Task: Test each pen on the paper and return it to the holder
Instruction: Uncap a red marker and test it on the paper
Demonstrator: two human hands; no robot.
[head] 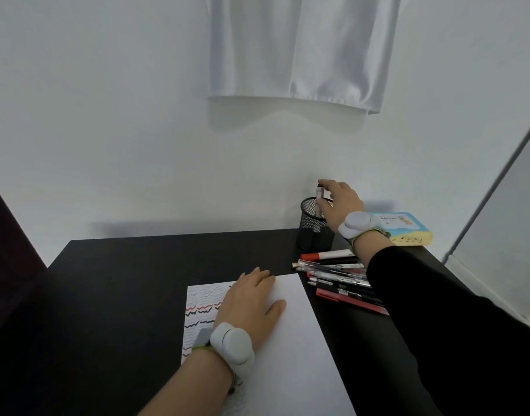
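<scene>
A pen (319, 202) stands upright with its lower end inside a black mesh holder (313, 226) at the far right of a dark table (122, 280), its top pinched by the fingertips of the right hand (340, 202). The left hand (251, 301) lies flat with relaxed fingers, pressing on a white sheet of paper (293, 340) marked with red and black squiggles along its left side. A loose pile of pens (338, 277) lies between the paper and the holder, and a small colourful box (408, 228) sits just right of the holder.
</scene>
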